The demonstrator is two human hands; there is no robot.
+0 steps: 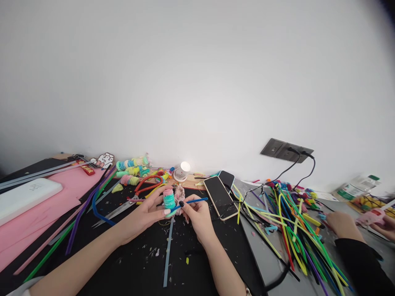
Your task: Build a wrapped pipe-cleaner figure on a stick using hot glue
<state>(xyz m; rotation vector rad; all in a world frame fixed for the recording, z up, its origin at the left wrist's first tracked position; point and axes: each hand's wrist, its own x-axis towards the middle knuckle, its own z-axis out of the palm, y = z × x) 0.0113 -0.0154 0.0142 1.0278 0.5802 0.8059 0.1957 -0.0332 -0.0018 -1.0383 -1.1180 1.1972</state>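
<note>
My left hand (145,216) is closed around a small upright roll of coiled pipe cleaner (168,200), pink on top and turquoise below. Between the thumb and fingers of my right hand (199,218) is a blue pipe cleaner (199,200), which runs across to the foot of the roll. Just behind the roll is a stained pinkish object (179,192), partly hidden by my hands; it looks like a glue gun. A translucent glue stick (167,259) points from it towards me. Scissors (115,211) lie left of my left wrist, beside red pipe cleaners (151,181).
Finished-looking coiled rolls (131,164) and a paper cup (182,170) stand near the wall. Phones (220,197) lie to the right, before a heap of coloured pipe cleaners (290,226). A co-worker's hand (342,225) is at far right. Pink sheets (66,185) lie left.
</note>
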